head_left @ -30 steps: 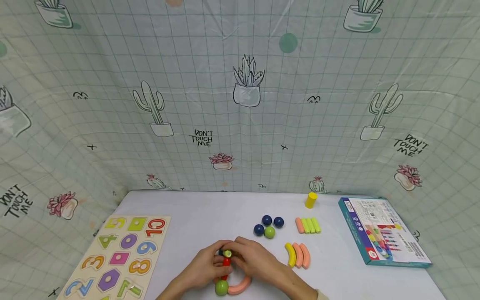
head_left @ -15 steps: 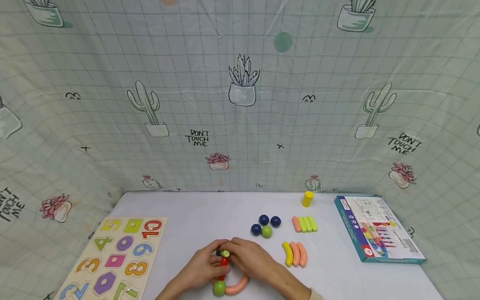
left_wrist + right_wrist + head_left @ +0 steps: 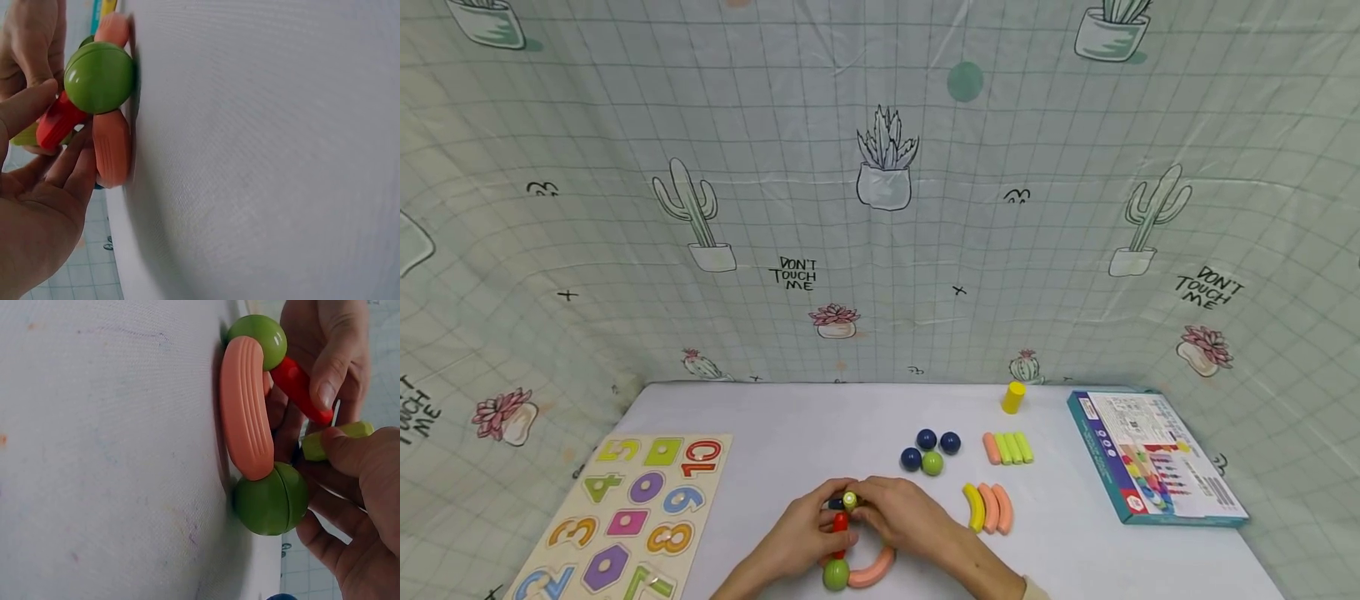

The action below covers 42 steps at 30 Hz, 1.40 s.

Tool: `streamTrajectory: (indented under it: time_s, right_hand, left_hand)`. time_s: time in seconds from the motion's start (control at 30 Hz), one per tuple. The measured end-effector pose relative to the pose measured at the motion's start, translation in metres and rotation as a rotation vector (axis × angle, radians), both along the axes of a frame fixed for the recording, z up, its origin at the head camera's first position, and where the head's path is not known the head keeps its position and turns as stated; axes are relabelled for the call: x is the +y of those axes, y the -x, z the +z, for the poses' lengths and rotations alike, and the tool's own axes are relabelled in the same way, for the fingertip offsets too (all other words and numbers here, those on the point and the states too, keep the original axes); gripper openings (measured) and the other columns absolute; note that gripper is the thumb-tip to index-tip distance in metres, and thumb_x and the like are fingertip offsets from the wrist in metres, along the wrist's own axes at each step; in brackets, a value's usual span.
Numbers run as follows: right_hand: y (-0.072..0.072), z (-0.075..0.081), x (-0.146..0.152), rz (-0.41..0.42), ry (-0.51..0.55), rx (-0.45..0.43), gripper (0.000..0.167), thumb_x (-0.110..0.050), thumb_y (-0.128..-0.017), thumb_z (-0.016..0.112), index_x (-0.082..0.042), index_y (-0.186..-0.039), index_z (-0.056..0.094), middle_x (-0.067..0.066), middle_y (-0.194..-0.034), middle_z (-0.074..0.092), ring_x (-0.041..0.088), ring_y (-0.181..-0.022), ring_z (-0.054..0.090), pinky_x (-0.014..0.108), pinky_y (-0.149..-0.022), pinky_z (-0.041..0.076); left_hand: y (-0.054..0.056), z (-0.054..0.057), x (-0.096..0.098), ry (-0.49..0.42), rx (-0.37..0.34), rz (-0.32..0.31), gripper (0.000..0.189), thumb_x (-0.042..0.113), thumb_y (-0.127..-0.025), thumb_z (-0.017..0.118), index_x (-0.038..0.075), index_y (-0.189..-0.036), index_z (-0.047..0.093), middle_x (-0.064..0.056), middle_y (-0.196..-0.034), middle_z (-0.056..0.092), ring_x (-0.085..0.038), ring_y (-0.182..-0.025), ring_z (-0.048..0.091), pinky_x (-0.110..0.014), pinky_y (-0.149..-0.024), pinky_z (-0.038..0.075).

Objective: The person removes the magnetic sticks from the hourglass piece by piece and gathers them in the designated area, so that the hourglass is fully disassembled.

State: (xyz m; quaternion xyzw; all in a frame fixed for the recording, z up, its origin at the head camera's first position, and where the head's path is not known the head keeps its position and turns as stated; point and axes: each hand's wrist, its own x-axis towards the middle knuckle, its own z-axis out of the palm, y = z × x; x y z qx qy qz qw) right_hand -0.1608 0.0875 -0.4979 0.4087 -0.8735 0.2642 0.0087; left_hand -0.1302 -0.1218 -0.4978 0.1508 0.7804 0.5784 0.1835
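My left hand (image 3: 801, 533) pinches a short red stick (image 3: 297, 387) that slants up from a green ball (image 3: 836, 575). Between thumb and fingers of my right hand (image 3: 904, 515) is a yellow-green stick (image 3: 309, 448), close to the red stick's upper end; whether they touch I cannot tell. A dark blue piece (image 3: 836, 503) shows partly behind the fingers. Below, pink curved sticks (image 3: 247, 406) lie on the table, joined to the green ball. In the right wrist view a second green ball (image 3: 269, 500) meets the other end of one. The hands hide the structure's far side.
Dark blue balls (image 3: 950, 442) and a green ball (image 3: 932, 463) lie ahead. To the right are short sticks (image 3: 1010, 448), curved sticks (image 3: 991, 507), a yellow cylinder (image 3: 1013, 397) and a flat box (image 3: 1157, 458). A number puzzle board (image 3: 625, 517) lies at left.
The yellow-green stick has tilted, its end now facing the head camera more. The red stick's upper end has shifted slightly down, away from it. Both hands stay around the structure; the head view shifted slightly.
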Motion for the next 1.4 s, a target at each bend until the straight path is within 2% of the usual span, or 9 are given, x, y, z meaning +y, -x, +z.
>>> streamTrajectory:
  time_s: [0.27, 0.37, 0.47, 0.67, 0.83, 0.9, 1.07, 1.23, 1.4]
  right_hand:
    - [-0.001, 0.008, 0.008, -0.091, 0.064, -0.221, 0.024, -0.03, -0.101, 0.062, -0.019, -0.122, 0.068, -0.014, -0.103, 0.07, -0.004, -0.09, 0.06, 0.02, -0.077, 0.052]
    - [-0.001, 0.014, 0.017, -0.138, 0.098, -0.288, 0.023, -0.03, -0.099, 0.065, -0.017, -0.118, 0.069, -0.015, -0.097, 0.069, -0.003, -0.086, 0.061, 0.02, -0.071, 0.052]
    - [-0.001, 0.018, 0.03, -0.183, 0.12, -0.303, 0.022, -0.027, -0.097, 0.067, -0.016, -0.116, 0.069, -0.015, -0.094, 0.069, -0.002, -0.083, 0.061, 0.021, -0.066, 0.05]
    - [-0.002, 0.017, 0.062, -0.265, 0.174, -0.253, 0.01, -0.025, -0.097, 0.068, -0.021, -0.106, 0.068, -0.014, -0.09, 0.069, 0.0, -0.081, 0.062, 0.022, -0.063, 0.049]
    - [0.001, 0.02, 0.091, -0.447, 0.218, -0.292, 0.016, -0.024, -0.096, 0.069, -0.014, -0.11, 0.07, -0.01, -0.091, 0.068, 0.005, -0.084, 0.061, 0.023, -0.068, 0.05]
    - [0.003, 0.023, 0.102, -0.531, 0.252, -0.318, 0.018, -0.023, -0.097, 0.068, -0.013, -0.112, 0.07, -0.007, -0.092, 0.067, 0.009, -0.084, 0.061, 0.023, -0.07, 0.052]
    - [0.014, 0.026, 0.131, -0.683, 0.297, -0.309, 0.028, -0.023, -0.102, 0.061, -0.01, -0.126, 0.065, 0.003, -0.101, 0.068, 0.016, -0.09, 0.062, 0.027, -0.077, 0.054]
    - [0.032, 0.017, 0.165, -0.801, 0.258, -0.278, 0.044, -0.026, -0.106, 0.053, 0.0, -0.142, 0.052, 0.018, -0.119, 0.064, 0.03, -0.104, 0.062, 0.039, -0.084, 0.056]
    - [0.043, 0.007, 0.193, -0.881, 0.144, -0.327, 0.051, -0.028, -0.107, 0.048, 0.007, -0.145, 0.046, 0.026, -0.126, 0.059, 0.038, -0.113, 0.058, 0.049, -0.089, 0.053]
  left_hand:
    - [0.0, -0.002, 0.001, -0.027, 0.032, 0.005, 0.061, 0.011, -0.089, 0.076, -0.001, -0.142, 0.048, -0.016, -0.129, 0.062, -0.027, -0.117, 0.064, -0.023, -0.087, 0.054]
    - [0.0, -0.002, 0.0, -0.007, 0.056, 0.01, 0.057, 0.011, -0.091, 0.075, -0.001, -0.14, 0.05, -0.017, -0.127, 0.065, -0.031, -0.119, 0.064, -0.029, -0.092, 0.054]
    - [-0.001, -0.002, 0.001, 0.02, 0.065, 0.016, 0.055, 0.012, -0.091, 0.075, 0.0, -0.139, 0.053, -0.015, -0.124, 0.068, -0.031, -0.116, 0.065, -0.033, -0.093, 0.054]
    - [-0.001, 0.0, 0.003, 0.058, 0.023, 0.032, 0.053, 0.013, -0.09, 0.076, 0.003, -0.138, 0.055, -0.009, -0.119, 0.071, -0.025, -0.109, 0.068, -0.032, -0.089, 0.056]
    - [0.0, -0.001, 0.002, 0.07, 0.018, 0.017, 0.053, 0.014, -0.091, 0.076, 0.005, -0.138, 0.055, -0.009, -0.12, 0.071, -0.023, -0.108, 0.067, -0.028, -0.087, 0.055]
    - [0.001, 0.0, 0.001, 0.072, 0.018, 0.012, 0.051, 0.012, -0.091, 0.075, 0.005, -0.138, 0.055, -0.009, -0.12, 0.071, -0.021, -0.104, 0.067, -0.024, -0.082, 0.055]
    - [0.003, 0.002, 0.001, 0.083, 0.006, 0.013, 0.047, 0.006, -0.092, 0.071, 0.006, -0.137, 0.057, -0.01, -0.12, 0.071, -0.015, -0.073, 0.062, -0.021, -0.054, 0.048]
    - [0.004, 0.002, 0.002, 0.071, -0.012, 0.018, 0.046, 0.003, -0.092, 0.07, 0.006, -0.136, 0.057, -0.01, -0.118, 0.072, -0.015, -0.057, 0.053, -0.022, -0.046, 0.044]
    - [0.004, 0.003, 0.004, 0.085, -0.048, 0.016, 0.044, 0.004, -0.091, 0.071, 0.009, -0.133, 0.06, -0.009, -0.116, 0.073, -0.017, -0.062, 0.055, -0.021, -0.047, 0.042]
